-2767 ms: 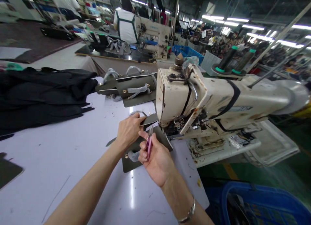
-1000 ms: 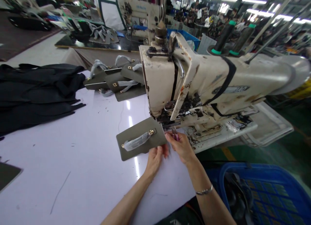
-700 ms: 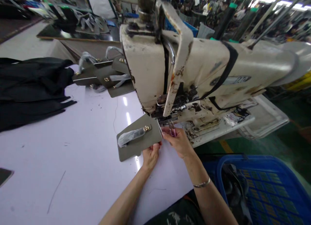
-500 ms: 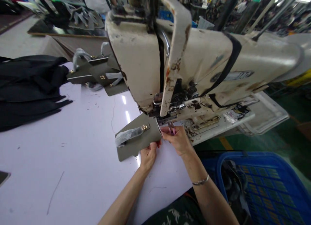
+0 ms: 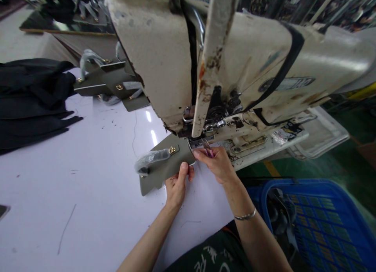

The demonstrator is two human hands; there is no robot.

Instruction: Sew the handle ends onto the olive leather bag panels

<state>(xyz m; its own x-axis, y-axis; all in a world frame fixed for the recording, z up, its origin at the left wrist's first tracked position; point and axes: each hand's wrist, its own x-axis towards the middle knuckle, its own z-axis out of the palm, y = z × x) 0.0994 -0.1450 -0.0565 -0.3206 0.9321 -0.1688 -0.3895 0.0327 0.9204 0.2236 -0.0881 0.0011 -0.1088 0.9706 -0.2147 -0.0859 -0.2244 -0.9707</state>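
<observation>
A grey-green bag panel lies under the presser area of the sewing machine. On it is a handle wrapped in clear plastic, with a gold-coloured fitting. My left hand grips the panel's near edge, thumb on top and fingers underneath. To the right, my right hand closes round a pair of small pink-handled scissors, their blades pointing up toward the machine. Its fingertips meet the panel's right edge. The needle is hard to make out behind the machine's lever.
More grey-green panels with wrapped handles lie at the back left. Black fabric pieces are piled at the far left. A blue basket with dark items stands at my right. Loose threads lie on the white table.
The view has shifted closer to the machine. My left thumb has moved up onto the panel. The panel and scissors stay beside the needle area.
</observation>
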